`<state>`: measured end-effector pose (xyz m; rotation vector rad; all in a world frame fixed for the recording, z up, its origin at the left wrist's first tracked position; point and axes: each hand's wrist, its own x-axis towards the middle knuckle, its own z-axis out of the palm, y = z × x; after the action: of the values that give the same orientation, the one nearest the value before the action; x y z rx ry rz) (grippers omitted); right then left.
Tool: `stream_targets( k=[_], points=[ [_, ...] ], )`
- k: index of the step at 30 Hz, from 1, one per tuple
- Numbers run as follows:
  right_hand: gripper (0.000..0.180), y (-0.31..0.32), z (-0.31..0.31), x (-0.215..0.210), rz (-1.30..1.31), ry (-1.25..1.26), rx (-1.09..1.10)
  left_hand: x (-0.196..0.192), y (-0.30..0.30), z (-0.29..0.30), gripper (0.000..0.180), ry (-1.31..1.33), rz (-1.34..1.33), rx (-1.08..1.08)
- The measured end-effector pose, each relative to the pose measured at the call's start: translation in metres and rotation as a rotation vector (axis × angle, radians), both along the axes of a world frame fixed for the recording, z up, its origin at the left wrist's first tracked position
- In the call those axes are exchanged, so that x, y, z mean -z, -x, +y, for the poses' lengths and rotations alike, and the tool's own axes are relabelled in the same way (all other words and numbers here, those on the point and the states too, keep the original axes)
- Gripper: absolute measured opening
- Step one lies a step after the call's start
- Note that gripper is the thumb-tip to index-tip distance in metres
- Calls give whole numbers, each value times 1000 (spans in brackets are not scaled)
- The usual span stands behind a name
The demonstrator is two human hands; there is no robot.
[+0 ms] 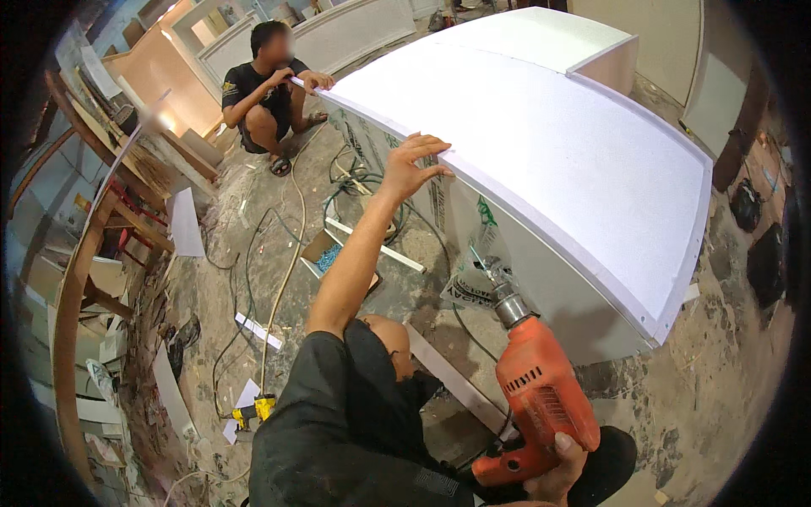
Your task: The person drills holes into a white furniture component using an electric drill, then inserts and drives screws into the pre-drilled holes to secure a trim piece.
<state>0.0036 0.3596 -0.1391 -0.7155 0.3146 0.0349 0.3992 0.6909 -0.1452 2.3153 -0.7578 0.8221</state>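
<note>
My left hand [411, 166] reaches forward, fingers spread, resting on the front edge of a large curved white panel [557, 144] that tops a white cabinet. My right hand [559, 471] grips the handle of an orange electric drill [536, 397]. The drill's metal chuck and bit point up toward the cabinet's side wall, just below the panel's edge. At the far end of the panel another person [263, 93] squats with a hand on the same edge.
Cables and a hose trail over the dusty concrete floor [253, 253]. A small cardboard box of blue screws [325, 253], white strips and a yellow tool [255, 410] lie on it. Curved wooden frames [76, 279] stand at the left, dark bags at the right.
</note>
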Motion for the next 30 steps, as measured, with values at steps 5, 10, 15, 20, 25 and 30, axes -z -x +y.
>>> stream_targets(
  k=[5, 10, 15, 20, 25, 30],
  points=[
    [67, 1, 2, 0, 26, -22, 15, 2, -3, 2, 46, 30, 2, 15],
    [59, 3, 4, 0, 41, 44, 23, 0, -2, 2, 45, 56, 26, 12],
    [63, -5, 7, -3, 46, 38, 65, -14, -3, -1, 42, 122, 220, 36],
    [63, -1, 6, -4, 81, 87, 59, -20, -6, 3, 42, 22, 159, 35],
    [64, 2, 8, -6, 108, 132, 67, -21, -1, 1, 44, 68, 302, -8],
    [60, -4, 11, -10, 32, 123, 55, -10, -4, -1, 44, 54, 188, 19]
  ],
)
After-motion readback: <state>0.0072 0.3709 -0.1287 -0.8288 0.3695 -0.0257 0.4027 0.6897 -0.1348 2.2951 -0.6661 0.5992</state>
